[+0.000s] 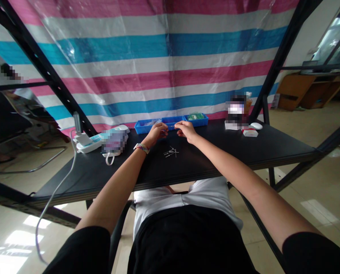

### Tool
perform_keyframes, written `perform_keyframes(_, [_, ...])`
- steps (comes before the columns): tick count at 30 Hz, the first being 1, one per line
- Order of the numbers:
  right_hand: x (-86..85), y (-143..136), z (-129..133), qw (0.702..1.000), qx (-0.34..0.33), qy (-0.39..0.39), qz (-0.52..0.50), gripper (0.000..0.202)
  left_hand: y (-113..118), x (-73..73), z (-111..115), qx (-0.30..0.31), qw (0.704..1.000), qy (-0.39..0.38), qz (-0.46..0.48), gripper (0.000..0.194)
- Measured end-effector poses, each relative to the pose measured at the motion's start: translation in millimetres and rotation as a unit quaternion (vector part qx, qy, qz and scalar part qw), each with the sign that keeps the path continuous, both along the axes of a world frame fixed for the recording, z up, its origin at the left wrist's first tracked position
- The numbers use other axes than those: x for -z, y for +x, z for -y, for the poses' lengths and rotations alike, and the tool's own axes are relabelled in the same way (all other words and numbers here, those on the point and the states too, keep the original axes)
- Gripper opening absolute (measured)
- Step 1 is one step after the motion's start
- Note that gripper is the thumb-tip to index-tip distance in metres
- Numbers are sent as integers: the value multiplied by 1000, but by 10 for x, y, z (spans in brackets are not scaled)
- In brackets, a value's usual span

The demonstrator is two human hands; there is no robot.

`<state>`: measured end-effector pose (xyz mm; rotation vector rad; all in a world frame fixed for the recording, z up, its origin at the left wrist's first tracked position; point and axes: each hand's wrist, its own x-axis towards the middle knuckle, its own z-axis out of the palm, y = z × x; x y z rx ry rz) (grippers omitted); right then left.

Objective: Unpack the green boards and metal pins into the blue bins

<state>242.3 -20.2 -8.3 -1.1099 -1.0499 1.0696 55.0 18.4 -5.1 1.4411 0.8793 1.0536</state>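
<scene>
My left hand and my right hand are raised close together over the far half of the black table. Between their fingertips stretches a thin, light-coloured pin, pinched at both ends, one end in each hand. It is too small for me to tell its exact kind. Below the hands, several similar thin silvery pins lie in a loose, crossed pile on the tabletop. Just behind the hands stands a blue compartment tray, partly covered by my fingers.
Clear plastic pieces lie in the tray's left part, green ones in its right. At left are a white power strip and a cable. Small boxes sit at right. A striped plastic sheet hangs behind.
</scene>
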Motion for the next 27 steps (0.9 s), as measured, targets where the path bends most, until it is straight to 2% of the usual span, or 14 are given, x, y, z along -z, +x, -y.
perform_keyframes(14, [35,-1,-49,1000,-4,-14,-13,11,-13,27,-9,0,1000,26,-16,18])
perform_keyframes(19, [50,-9,-78,1000,0,11,-12,13,-13,26,-13,6,1000,23,-14,20])
perform_keyframes(23, [25,16,-94,995,55,74,34,11,-20,36,-42,3,1000,17,4,24])
perform_keyframes(27, [-38,89,-103,969,155,163,108,11,-21,50,-79,-11,1000,13,10,27])
